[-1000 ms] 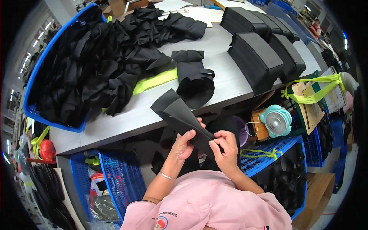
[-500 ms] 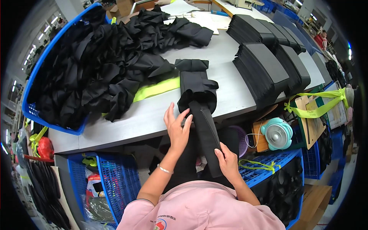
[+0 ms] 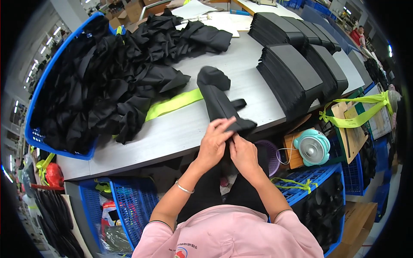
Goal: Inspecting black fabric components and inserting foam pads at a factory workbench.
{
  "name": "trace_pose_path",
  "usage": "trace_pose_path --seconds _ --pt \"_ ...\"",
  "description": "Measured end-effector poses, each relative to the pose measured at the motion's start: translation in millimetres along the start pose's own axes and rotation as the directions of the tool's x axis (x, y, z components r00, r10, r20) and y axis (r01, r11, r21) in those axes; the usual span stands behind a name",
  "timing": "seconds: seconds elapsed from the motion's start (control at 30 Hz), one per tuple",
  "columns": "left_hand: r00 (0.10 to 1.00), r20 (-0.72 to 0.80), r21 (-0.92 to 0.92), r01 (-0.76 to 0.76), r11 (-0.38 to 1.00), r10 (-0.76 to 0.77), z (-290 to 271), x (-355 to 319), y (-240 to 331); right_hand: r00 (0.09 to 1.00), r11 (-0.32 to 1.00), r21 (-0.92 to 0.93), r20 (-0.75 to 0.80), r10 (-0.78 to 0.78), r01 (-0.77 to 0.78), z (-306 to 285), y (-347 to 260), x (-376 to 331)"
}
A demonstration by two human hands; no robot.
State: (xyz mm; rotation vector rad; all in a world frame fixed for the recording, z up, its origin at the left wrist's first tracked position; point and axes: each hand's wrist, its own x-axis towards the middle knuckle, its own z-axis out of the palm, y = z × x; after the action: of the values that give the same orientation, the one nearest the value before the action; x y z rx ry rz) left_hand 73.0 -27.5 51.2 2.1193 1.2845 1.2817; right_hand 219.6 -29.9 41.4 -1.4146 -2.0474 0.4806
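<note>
Head view, looking down: both hands meet at the near edge of the grey worktable, working the same black fabric piece. The left hand has its fingers curled over the near end of the piece, pinching the cloth, with a thin bracelet on that wrist. The right hand sits just beside it, touching it, its fingers closed on the same end from below — so both are grasping the cloth rather than resting loose. The piece itself is long and narrow; it runs away from the hands across the tabletop, its far end folded into a rounded lump, its near end hanging off the table edge into the grip.

Just left of the piece, beyond the left hand, a neon-yellow strap lies flat on the table, one end tucked under a big heap of black fabric. That heap spills out of a blue crate well off to the left. Beyond the right hand, further back, stand neat stacks of black cut panels. Below the table edge, near the right hand, sits a small teal fan — and beside it a purple basket, partly hidden by the right hand. A blue basket lies under the left forearm.
</note>
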Motion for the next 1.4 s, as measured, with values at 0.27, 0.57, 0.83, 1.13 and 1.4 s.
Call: trace_pose_path --seconds 0.27,0.57,0.83,1.13,1.4 --pt "0.997 0.071 -0.15 -0.016 0.989 0.027 -12.3 -35.9 39.0 0.965 0.536 0.802 0.202 0.169 -0.262 43.8 49.5 -12.8" --pt "0.94 -0.238 -0.014 0.247 0.969 -0.244 0.6 -73.6 64.3 0.853 -0.217 0.921 0.384 0.355 -0.324 -4.9 -3.4 -18.1" --pt "0.885 -0.394 -0.039 0.255 0.966 -0.249 8.7 -55.5 76.0 0.883 -0.276 0.922 0.354 0.309 -0.272 -16.5 -18.5 -33.6" --pt "0.873 -0.427 -0.182 0.172 0.968 -0.235 6.8 -48.6 89.7 0.867 -0.425 0.872 0.392 0.307 -0.244 -4.1 -6.0 -41.0" --pt "0.872 -0.401 -0.27 0.18 0.946 -0.28 6.9 -48.8 92.8 0.851 -0.38 0.893 0.384 0.359 -0.243 3.2 -4.4 -44.2"
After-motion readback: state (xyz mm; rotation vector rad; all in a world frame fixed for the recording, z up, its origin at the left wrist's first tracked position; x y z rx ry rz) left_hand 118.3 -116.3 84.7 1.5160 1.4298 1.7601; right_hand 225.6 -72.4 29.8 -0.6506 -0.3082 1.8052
